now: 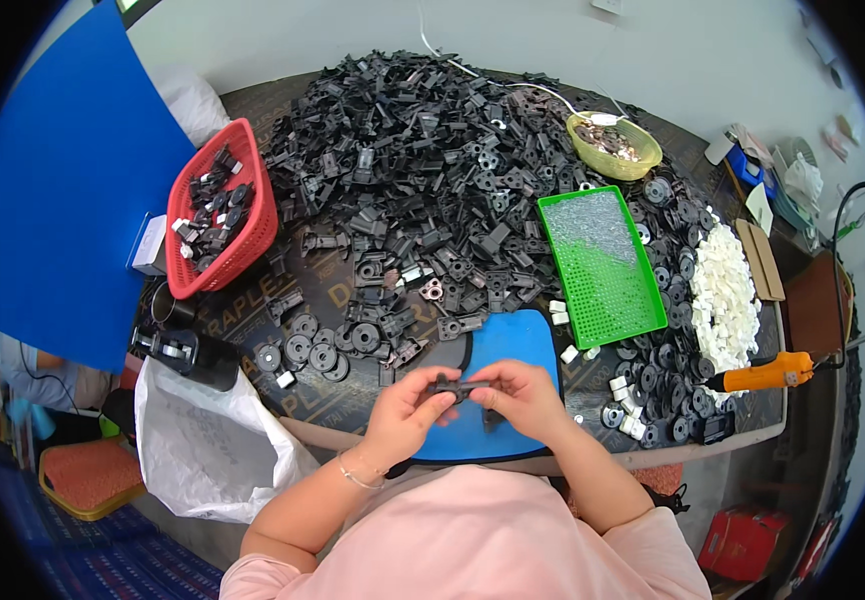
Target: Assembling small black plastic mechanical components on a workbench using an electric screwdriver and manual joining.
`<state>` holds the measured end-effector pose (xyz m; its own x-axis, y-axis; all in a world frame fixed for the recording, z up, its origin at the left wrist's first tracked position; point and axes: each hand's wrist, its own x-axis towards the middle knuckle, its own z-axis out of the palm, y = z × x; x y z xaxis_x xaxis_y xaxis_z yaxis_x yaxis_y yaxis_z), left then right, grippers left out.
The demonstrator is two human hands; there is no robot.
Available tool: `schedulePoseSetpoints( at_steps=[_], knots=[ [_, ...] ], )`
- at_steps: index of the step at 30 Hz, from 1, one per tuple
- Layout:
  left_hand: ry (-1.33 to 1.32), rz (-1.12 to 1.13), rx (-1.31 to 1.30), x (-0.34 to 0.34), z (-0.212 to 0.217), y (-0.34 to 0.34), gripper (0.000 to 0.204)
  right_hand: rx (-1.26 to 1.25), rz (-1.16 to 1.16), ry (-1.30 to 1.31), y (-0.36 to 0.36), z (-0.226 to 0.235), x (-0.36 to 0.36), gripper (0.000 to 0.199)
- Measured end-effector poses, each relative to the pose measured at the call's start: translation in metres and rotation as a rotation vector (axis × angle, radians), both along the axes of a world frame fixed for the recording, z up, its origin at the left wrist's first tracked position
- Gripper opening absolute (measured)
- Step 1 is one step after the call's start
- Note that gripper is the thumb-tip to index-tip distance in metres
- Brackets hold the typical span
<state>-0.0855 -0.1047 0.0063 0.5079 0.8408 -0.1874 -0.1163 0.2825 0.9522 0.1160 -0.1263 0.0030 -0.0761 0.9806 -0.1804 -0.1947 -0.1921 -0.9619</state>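
Between my two hands, over a blue mat (518, 345) at the table's near edge, is a small black plastic part (450, 386). My left hand (408, 410) pinches it from the left with thumb and fingers. From the other side, my right hand (525, 398) grips its right end. My fingers cover much of the part, so its full shape is hidden. Just beyond the mat rises a large heap of black plastic parts (393, 150). Round black discs (313, 345) lie to the left of my hands, with a small white block (285, 380) beside them.
Right of the heap stand a green tray (618, 325) of small metal pieces and a yellow bowl (643, 165). Farther right are white pieces (723, 300), more black discs and an orange power screwdriver (768, 373). A red basket (256, 200), tape dispenser (203, 362) and white sack (193, 450) are left.
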Motion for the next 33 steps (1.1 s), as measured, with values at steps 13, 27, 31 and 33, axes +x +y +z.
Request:
schedulePoseSetpoints(
  at_steps=[13, 27, 31, 33],
  knots=[
    [0.161, 0.079, 0.173, -0.003, 0.000, 0.003, 0.028, 0.467, -0.032, -1.927, 0.056, 0.004, 0.085, 0.006],
    [0.198, 0.011, 0.194, 0.008, -0.017, 0.006, 0.027, 0.393, -0.085, -2.011, 0.063, 0.000, 0.078, 0.006],
    [0.219, -0.085, 0.173, 0.020, -0.032, 0.014, 0.027, 0.537, -0.074, -1.958, 0.052, -0.005, 0.076, 0.010],
    [0.311, -0.126, 0.200, 0.022, -0.034, 0.023, 0.027, 0.525, -0.070, -1.913, 0.045, -0.001, 0.073, 0.007]
  ],
)
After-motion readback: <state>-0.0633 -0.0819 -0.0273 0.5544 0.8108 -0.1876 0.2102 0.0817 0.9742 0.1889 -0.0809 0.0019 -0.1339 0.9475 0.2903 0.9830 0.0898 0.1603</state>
